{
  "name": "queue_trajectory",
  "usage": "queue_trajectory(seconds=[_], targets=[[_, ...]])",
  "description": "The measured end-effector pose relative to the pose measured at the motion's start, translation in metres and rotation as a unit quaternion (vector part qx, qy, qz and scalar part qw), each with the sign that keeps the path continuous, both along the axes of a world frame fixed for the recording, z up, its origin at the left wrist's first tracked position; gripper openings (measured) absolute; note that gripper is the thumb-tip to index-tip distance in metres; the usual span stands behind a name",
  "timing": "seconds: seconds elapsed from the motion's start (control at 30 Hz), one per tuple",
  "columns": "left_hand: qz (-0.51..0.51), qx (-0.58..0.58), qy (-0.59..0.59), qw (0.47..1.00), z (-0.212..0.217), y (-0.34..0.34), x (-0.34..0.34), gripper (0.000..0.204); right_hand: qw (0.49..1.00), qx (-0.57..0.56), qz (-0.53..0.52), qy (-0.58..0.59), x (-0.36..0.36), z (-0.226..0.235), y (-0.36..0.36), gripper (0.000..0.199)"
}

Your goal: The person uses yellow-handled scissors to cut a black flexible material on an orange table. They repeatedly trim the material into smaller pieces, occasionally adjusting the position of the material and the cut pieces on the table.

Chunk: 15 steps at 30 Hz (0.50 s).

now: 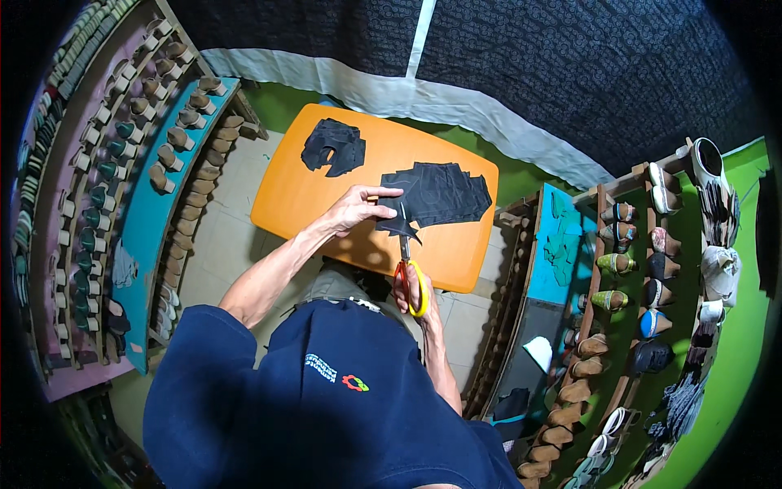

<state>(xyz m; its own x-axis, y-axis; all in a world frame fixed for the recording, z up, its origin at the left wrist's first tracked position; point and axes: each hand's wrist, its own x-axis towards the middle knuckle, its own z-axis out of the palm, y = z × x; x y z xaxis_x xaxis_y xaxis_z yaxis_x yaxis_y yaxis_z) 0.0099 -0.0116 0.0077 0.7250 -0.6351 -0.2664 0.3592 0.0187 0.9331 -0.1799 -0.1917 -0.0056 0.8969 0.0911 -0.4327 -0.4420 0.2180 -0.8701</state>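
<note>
My left hand (356,208) pinches a small piece of black fabric (401,226) above the near edge of an orange table (293,196). In my right hand (414,287) I grip scissors (405,265) with red and yellow handles; their blades point up into the black piece. A larger stack of black fabric pieces (440,191) lies on the table just beyond my hands. Another small heap of black cut pieces (334,147) sits at the far left of the table.
Shelves of wooden shoe lasts (175,155) run along my left. On the right, racks hold more lasts and finished shoes (635,269) against a green wall. A dark patterned cloth with a pale border (456,106) hangs beyond the table. The floor is tiled.
</note>
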Motion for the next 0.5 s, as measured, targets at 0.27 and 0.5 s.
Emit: queue_trajectory(seconds=[0.27,0.5], targets=[[0.063,-0.028,0.019,0.997,0.003,-0.004,-0.011,0.049,1.000,-0.025,-0.010,0.012,0.000,-0.004,0.003,0.059],[0.090,-0.047,0.034,0.994,0.006,-0.006,-0.018,0.048,0.999,-0.046,-0.016,-0.016,0.000,-0.006,0.005,0.055]])
